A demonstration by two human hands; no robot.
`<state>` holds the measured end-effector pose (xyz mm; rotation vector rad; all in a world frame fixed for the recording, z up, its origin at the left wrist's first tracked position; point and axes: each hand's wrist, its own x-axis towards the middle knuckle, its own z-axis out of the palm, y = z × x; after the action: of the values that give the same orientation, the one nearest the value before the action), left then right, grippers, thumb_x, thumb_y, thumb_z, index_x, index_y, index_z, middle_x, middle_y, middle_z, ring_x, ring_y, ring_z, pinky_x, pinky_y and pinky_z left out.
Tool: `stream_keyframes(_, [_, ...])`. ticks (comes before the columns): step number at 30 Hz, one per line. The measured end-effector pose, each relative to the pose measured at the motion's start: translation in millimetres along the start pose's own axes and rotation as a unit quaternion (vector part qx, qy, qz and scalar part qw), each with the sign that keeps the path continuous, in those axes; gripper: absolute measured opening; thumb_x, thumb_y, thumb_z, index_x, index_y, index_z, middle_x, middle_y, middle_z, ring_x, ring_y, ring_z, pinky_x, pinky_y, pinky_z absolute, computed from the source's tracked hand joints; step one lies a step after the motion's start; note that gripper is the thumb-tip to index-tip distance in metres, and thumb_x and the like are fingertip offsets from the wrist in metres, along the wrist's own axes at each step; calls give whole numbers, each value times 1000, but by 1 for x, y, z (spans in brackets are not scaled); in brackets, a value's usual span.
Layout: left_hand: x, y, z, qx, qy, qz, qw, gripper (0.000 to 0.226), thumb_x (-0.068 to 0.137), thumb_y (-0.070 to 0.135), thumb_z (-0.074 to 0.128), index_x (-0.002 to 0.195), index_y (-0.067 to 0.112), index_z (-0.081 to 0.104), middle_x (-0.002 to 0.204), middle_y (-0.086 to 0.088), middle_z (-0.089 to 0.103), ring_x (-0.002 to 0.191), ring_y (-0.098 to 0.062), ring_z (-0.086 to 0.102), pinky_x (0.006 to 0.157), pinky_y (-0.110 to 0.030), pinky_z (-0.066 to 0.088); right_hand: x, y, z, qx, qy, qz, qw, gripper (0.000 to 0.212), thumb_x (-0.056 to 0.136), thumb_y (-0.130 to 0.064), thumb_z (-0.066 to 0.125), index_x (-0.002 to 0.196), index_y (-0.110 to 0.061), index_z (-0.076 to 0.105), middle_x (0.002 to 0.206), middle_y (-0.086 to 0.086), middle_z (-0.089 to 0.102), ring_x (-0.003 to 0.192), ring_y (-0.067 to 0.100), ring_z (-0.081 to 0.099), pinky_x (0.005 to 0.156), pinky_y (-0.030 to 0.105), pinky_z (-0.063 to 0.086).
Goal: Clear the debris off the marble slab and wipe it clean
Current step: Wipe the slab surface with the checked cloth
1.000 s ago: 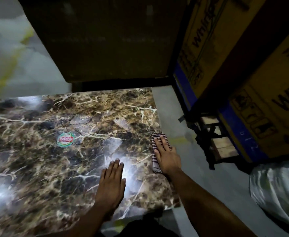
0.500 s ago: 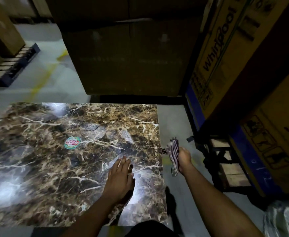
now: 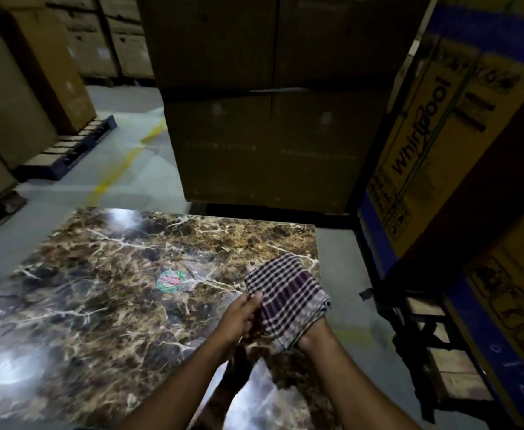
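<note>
Both of your hands are raised above the brown, white-veined polished marble slab (image 3: 105, 305), meeting at the dark purple-and-white checked cotton cloth (image 3: 288, 294). Your left hand (image 3: 239, 318) pinches the cloth's left edge — thumb and curled fingers closed on the fabric, the thumb tip lying on top. Your right hand (image 3: 312, 335) is almost wholly covered by the cloth, which drapes over it like a mitt; only the heel and wrist show, so you cannot tell how its fingers lie beneath the fabric, though the cloth plainly rests on it.

The cloth hangs over the slab's right part, near its right edge, lifted clear of the stone. A small round red-and-green sticker (image 3: 169, 280) sits on the slab to the left of the cloth, apart from both hands. Bright glare patches mark the glossy surface (one at the far edge, more near you).

The slab lies on the grey concrete floor (image 3: 124, 181) — tall brown cardboard cartons (image 3: 270, 119) stand just behind it, and a yellow-and-blue printed carton (image 3: 434, 144) stands to its right.
</note>
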<state>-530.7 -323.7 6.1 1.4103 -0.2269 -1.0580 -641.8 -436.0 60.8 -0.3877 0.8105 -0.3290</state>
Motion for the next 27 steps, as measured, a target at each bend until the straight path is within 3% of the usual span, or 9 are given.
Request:
stream_keyframes(3, [1,7,-34,-56,22,5,998,48,88,22,73,132,10,57,120,-12,72,105,-29,71,76,-40,59,11,36,25,32,-69,51,996,63,110,-38,25,96,-3,75,120,10,67,91,36,65,49,39,60])
stream_keyframes(8, [-8,31,-117,-84,70,48,993,43,94,4,66,133,14,53,122,-11,69,110,-32,68,94,-52,56,20,90,83,-44,-120,33,991,87,89,-74,33,117,-4,75,131,25,65,108,41,70,84,52,61])
stream_keyframes(10, [-16,43,-158,-48,61,60,995,46,94,13,69,135,20,50,127,-6,66,114,-29,66,98,-55,53,18,107,107,-93,-137,18,986,76,97,-65,35,130,-4,67,134,24,64,118,39,66,94,50,58])
stream_keyframes(14, [-26,63,-228,-7,59,94,994,63,86,29,78,141,24,48,132,-3,64,115,-23,66,97,-52,54,25,137,147,-262,-125,-46,956,37,102,-31,52,131,-11,62,122,13,73,112,30,70,95,43,57])
stream_keyframes(16, [-30,69,-252,-31,70,92,993,67,79,30,81,139,23,51,130,-6,65,113,-27,67,96,-53,55,27,150,163,-313,-145,-55,937,45,97,-30,63,137,-8,58,126,13,71,116,32,68,98,45,55])
stream_keyframes(18, [-33,76,-269,-142,75,71,984,48,85,16,75,130,17,57,123,-13,69,110,-35,68,92,-55,55,30,161,174,-311,-181,-64,931,58,91,-28,75,142,-11,54,134,13,66,123,33,64,96,44,55])
stream_keyframes(22, [-34,87,-281,-290,83,21,953,34,94,-2,59,127,2,59,122,-24,67,106,-38,67,82,-50,57,35,190,183,-166,-210,-53,962,97,59,-16,97,144,-4,51,139,20,61,119,33,66,87,40,58])
stream_keyframes(24, [-32,92,-281,-316,82,24,945,41,93,-1,59,134,-1,55,126,-26,65,107,-38,66,77,-49,61,35,205,190,-159,-180,-70,968,79,65,-6,92,135,0,56,127,20,68,104,31,72,76,38,60])
stream_keyframes(27, [-32,100,-275,-332,79,35,939,58,82,0,65,138,-2,51,130,-28,62,116,-42,62,87,-54,57,35,209,206,-225,-117,-109,961,39,88,1,69,126,-3,60,104,12,76,85,23,75,64,34,60])
